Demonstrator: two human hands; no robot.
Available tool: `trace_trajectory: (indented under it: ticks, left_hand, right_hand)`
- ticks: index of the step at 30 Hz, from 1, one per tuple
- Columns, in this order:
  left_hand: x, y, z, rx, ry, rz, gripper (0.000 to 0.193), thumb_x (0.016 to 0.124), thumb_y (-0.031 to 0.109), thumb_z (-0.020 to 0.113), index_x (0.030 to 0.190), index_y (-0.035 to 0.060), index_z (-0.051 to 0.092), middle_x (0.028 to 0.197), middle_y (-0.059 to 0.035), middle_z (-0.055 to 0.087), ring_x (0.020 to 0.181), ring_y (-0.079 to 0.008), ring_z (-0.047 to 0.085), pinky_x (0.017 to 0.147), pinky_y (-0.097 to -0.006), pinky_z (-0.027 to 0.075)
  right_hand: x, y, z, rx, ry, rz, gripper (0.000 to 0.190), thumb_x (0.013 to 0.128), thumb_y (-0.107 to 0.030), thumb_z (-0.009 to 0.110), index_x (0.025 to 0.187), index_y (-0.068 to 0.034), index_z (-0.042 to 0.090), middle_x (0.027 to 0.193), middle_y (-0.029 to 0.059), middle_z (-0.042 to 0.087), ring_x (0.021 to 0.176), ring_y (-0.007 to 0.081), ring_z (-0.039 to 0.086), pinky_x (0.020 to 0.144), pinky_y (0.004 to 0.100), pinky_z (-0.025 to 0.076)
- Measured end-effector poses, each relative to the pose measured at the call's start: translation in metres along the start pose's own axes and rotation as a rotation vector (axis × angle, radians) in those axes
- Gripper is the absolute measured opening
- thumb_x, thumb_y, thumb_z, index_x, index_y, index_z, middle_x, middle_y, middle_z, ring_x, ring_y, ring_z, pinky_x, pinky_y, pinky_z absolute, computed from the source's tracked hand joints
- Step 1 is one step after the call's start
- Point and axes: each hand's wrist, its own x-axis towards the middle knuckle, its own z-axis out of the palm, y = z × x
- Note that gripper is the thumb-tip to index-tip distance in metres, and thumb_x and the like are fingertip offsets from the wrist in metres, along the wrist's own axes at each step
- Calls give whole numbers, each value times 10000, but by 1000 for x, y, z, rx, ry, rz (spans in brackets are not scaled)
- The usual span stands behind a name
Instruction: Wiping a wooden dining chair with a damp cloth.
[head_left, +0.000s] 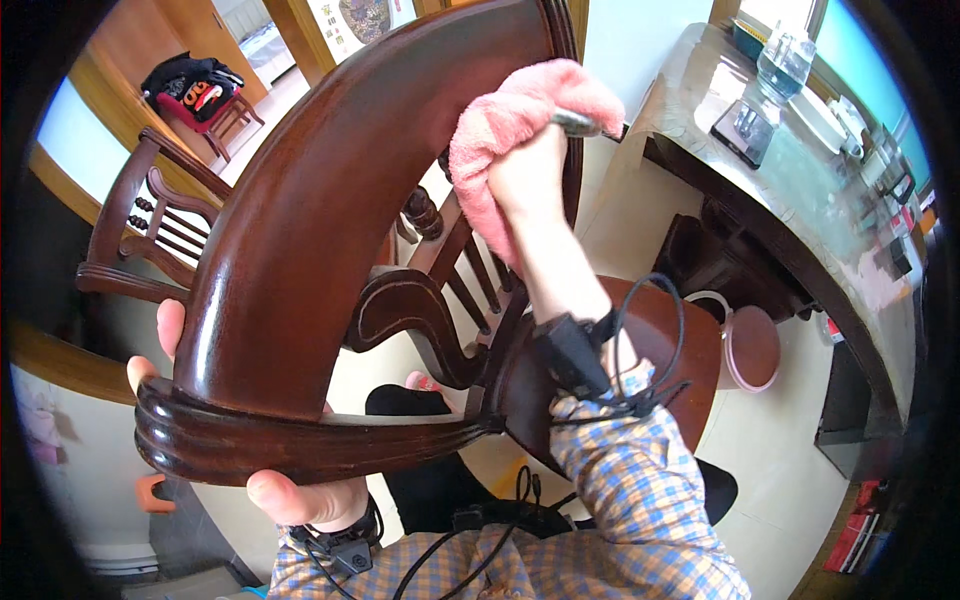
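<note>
A dark polished wooden chair (262, 225) stands tilted large before me, its broad curved top rail filling the middle left. My left hand (300, 499) grips the near lower corner of its back, thumb in front and fingertips showing behind the edge. My right hand (529, 169) presses a pink terry cloth (487, 135) against the far end of the top rail; the cloth hides most of its fingers. Something shiny shows at the cloth beside this hand. The chair's seat (667, 337) lies below my right forearm. Both wrists wear black devices with cables.
A second wooden chair (112, 247) stands at the left. To the right is a glass-topped table (795, 187) with a water jug (785, 64) and small items. A lidded pink bin (752, 349) stands below it. Further back, a red chair (187, 120) holds clothes.
</note>
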Motion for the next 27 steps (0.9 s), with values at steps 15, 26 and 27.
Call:
trace_trajectory:
  ticks: [15, 26, 27]
  left_hand:
    - [2, -2, 11, -85, -81, 46, 891, 852, 624, 546, 1556, 196, 207, 1592, -141, 234, 1450, -346, 293, 1189, -526, 278]
    - [2, -4, 14, 27, 48, 94, 847, 839, 662, 494, 1532, 234, 261, 1587, -118, 268, 1457, -322, 295, 1187, -540, 291]
    - [4, -4, 15, 52, 67, 104, 841, 838, 664, 488, 1528, 236, 269, 1585, -115, 272, 1455, -321, 301, 1183, -540, 302]
  right_hand:
    - [-132, 186, -167, -606, -157, -109, 305, 824, -188, 646, 1121, -163, 587, 1014, 26, 574, 973, 172, 567, 849, 322, 483]
    - [-31, 28, -65, -258, -204, 174, 286, 805, -265, 735, 975, -54, 643, 845, 96, 657, 861, 209, 670, 765, 339, 542]
    - [-36, 15, -56, -2, -113, 504, 366, 787, -270, 751, 1069, -65, 640, 930, 80, 651, 968, 180, 646, 836, 343, 523]
